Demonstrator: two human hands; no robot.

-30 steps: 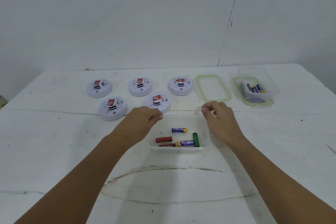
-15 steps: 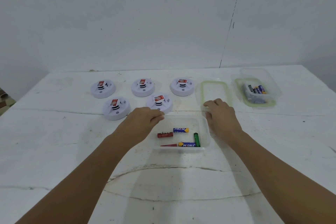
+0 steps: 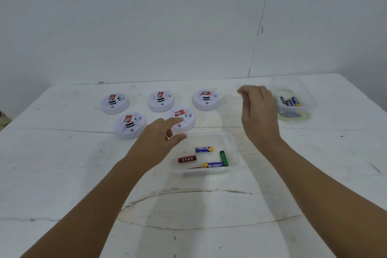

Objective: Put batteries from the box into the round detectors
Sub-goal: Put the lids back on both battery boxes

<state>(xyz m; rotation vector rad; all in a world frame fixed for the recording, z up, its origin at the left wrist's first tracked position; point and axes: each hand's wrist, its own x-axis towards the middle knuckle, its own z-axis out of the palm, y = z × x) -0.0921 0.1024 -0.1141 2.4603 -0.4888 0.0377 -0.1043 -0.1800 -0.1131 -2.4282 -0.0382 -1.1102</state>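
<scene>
Lying loose in the clear box (image 3: pixel 231 148) near the table's (image 3: pixel 62 174) front edge, the small, rigid, slippery batteries (image 3: pixel 204 149) are best pinched mid-barrel, while both hands, left (image 3: pixel 156 140) and right (image 3: pixel 258 115), are held empty, fingers relaxed.

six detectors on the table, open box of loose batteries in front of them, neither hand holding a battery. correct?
Not quite: the head view shows five detectors, not six. The rest holds: open box of batteries in front, left hand and right hand hold no battery.

you see a scuffed white table (image 3: pixel 62 174) with long cracks, a plain white wall (image 3: pixel 146 16) behind it, and a thin dark crack (image 3: pixel 259 27) running down it.
</scene>
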